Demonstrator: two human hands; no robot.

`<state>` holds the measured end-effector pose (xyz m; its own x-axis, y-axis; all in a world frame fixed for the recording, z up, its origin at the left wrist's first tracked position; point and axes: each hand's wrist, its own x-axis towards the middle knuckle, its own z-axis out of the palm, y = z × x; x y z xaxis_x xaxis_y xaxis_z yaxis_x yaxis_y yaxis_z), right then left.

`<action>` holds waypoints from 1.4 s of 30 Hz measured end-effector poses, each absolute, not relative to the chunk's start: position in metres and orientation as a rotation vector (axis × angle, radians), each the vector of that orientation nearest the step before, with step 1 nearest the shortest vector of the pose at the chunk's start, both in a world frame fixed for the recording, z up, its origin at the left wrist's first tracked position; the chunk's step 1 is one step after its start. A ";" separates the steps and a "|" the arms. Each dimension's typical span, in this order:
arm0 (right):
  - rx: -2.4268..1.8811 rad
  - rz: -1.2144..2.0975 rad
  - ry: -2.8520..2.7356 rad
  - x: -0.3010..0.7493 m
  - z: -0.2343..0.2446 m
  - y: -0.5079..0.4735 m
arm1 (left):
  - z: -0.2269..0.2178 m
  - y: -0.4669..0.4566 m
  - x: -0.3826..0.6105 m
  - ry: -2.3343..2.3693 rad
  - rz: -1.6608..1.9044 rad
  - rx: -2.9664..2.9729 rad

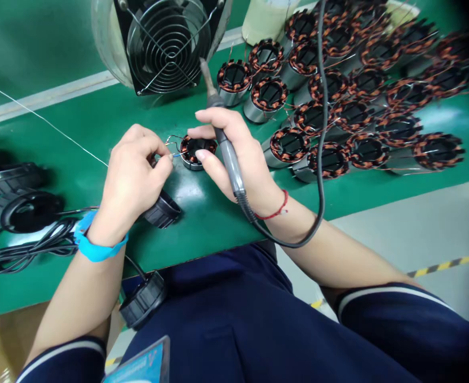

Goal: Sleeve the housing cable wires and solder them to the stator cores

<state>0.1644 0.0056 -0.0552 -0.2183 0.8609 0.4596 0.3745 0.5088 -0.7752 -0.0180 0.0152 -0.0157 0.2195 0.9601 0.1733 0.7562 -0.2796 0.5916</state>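
Note:
My right hand (240,154) holds a soldering iron (229,159), its tip pointing up and away toward the fan. The thumb and fingertips of that hand are at a small motor stator (194,162) with copper windings, which stands upright on the green bench. My left hand (136,170) is closed in a pinch on thin wires (175,155) beside the stator's left side; a blue piece shows there. Just below the left hand lies a black ribbed cap (164,210), partly covered by the hand. The exact wire ends are too small to make out.
Many wound stators (330,85) stand in rows at right. A black fan (170,45) with a wire guard is at the back. Black caps (26,207) and coiled cables (30,252) lie at left. Another ribbed cap (144,300) hangs at the bench's front edge. The iron's cord (322,106) loops above my right forearm.

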 end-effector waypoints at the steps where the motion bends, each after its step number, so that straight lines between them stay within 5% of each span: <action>1: -1.039 0.609 -1.793 0.163 -0.059 0.004 | -0.015 0.015 -0.018 1.580 0.735 2.081; 15: -1.043 0.508 -1.745 0.158 -0.071 0.003 | -0.015 0.014 -0.021 1.536 0.780 2.027; 21: -1.061 0.581 -1.821 0.157 -0.075 0.021 | -0.021 0.026 -0.049 1.776 1.100 2.024; 28: -0.974 0.745 -1.880 0.156 -0.077 0.032 | -0.017 0.026 -0.049 1.431 0.534 1.524; 42: -1.075 0.861 -1.624 0.159 -0.073 0.020 | -0.016 0.028 -0.037 1.251 0.585 0.906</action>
